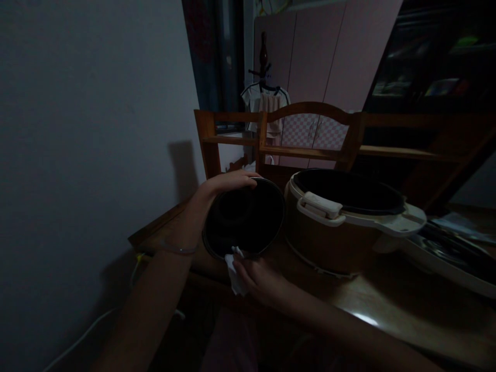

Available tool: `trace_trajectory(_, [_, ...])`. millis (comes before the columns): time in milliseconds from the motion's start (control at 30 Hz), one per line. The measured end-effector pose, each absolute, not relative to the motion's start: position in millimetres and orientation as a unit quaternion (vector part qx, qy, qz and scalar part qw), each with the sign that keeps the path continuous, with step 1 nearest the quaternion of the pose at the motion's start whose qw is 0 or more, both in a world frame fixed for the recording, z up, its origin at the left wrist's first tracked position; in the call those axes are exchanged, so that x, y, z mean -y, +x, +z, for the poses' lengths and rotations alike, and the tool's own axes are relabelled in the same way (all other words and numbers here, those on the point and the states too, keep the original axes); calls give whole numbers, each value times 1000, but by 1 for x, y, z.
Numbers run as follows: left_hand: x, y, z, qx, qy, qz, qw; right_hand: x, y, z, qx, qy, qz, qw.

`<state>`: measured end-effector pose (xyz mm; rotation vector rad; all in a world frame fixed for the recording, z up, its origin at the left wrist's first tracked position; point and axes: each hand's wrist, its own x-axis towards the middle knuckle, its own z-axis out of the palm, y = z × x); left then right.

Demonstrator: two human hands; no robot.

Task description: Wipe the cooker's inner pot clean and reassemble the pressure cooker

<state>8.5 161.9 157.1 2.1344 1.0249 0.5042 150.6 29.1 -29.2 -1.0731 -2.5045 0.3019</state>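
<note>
A round dark pot [244,219] is tilted on its side with its opening facing me. My left hand [234,181] grips its upper rim, fingers over the edge. At the lower rim, my right hand [258,276] pinches a crumpled white tissue [235,274] that touches the pot's edge. Right of the pot stands the body of a cooker [325,243] with a pale rim, a white handle and a dark interior. The pot's outer side is hidden from view.
The wooden desk [372,294] carries the cooker and, at the right, what looks like its lid [449,253]. A wooden shelf frame [310,152] rises behind. A white wall [96,103] bounds the left, with a white cable [91,328] hanging below.
</note>
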Motion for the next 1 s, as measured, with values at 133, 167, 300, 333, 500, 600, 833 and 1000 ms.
trace_trajectory(133, [-167, 8, 156, -381, 848, 182, 320, -32, 155, -31, 900, -421, 3, 113])
trace_trajectory(167, [-168, 8, 156, -379, 855, 179, 307, -34, 156, -33, 905, -414, -18, 95])
trace_trajectory(300, [-169, 10, 154, -383, 863, 176, 279, -42, 163, -37, 926, -368, -75, 28])
trace_trajectory(333, [-169, 10, 154, -384, 863, 175, 278, -44, 164, -37, 928, -363, -84, 20])
trace_trajectory(500, [-164, 12, 155, -387, 863, 175, 274, -50, 168, -35, 923, -366, -118, 2])
trace_trajectory(600, [-162, 12, 155, -385, 863, 177, 273, -53, 171, -36, 917, -374, -140, 5])
trace_trajectory(833, [-164, 11, 153, -390, 860, 174, 277, -57, 176, -45, 918, -377, -125, 4])
trace_trajectory(1000, [-165, 12, 154, -383, 873, 173, 249, -56, 177, -49, 914, -380, -136, 31])
